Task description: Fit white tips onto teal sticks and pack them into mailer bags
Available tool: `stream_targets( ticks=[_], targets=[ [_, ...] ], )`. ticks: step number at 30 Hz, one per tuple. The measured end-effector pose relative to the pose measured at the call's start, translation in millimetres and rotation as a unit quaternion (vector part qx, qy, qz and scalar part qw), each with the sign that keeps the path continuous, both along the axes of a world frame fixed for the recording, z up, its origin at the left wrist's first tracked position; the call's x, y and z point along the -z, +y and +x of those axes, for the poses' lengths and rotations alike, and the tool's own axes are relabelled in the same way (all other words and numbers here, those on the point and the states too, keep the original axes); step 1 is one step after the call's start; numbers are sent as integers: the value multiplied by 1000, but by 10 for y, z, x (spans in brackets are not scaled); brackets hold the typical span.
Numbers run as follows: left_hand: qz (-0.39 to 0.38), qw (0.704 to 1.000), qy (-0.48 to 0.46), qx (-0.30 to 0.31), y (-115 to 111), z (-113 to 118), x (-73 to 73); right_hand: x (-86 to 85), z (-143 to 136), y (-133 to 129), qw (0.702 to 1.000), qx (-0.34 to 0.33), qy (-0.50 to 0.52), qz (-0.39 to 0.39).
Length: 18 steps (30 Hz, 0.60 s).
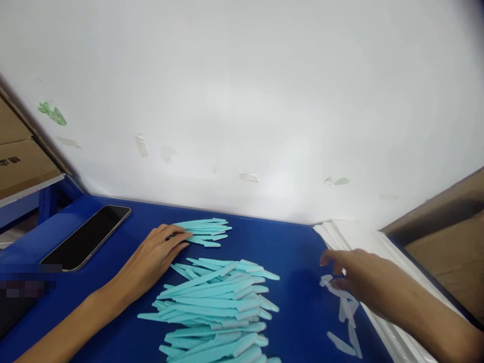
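Slim, flat, pale turquoise pieces with tapered ends lie mostly sideways in a small fanned bunch [209, 228] and, nearer, a larger, overlapping heap [223, 306]. Translucent whitish strips [347, 308] lie loosely scattered to the right, some overlapping.
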State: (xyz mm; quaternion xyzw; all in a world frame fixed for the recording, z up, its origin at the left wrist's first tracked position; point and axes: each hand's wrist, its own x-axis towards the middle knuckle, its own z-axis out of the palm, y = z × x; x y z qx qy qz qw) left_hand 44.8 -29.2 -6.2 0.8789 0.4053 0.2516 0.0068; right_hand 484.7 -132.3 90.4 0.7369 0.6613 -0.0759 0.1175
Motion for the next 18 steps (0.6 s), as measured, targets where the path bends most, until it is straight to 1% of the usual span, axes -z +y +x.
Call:
stream_targets(
  ticks=[3, 6, 9, 12, 15, 18],
  targets=[
    [11, 1000, 13, 6, -13, 2, -30, 135, 123, 38, 1000, 2, 20, -21],
    [28, 999, 23, 7, -37, 21, -73, 204, 137, 106, 998, 7, 43, -39],
    [44, 999, 21, 2, -59, 44, -114, 202, 83, 149, 996, 7, 70, -63],
    [65, 998, 5, -9, -85, 69, -157, 161, 2, 148, 994, -20, 87, -65],
    [68, 998, -5, -13, -124, 101, -200, 119, -93, 124, 994, -48, 73, -60],
    [78, 997, -14, -8, -164, 136, -229, 113, -172, 102, 995, -59, 46, -59]
  ],
)
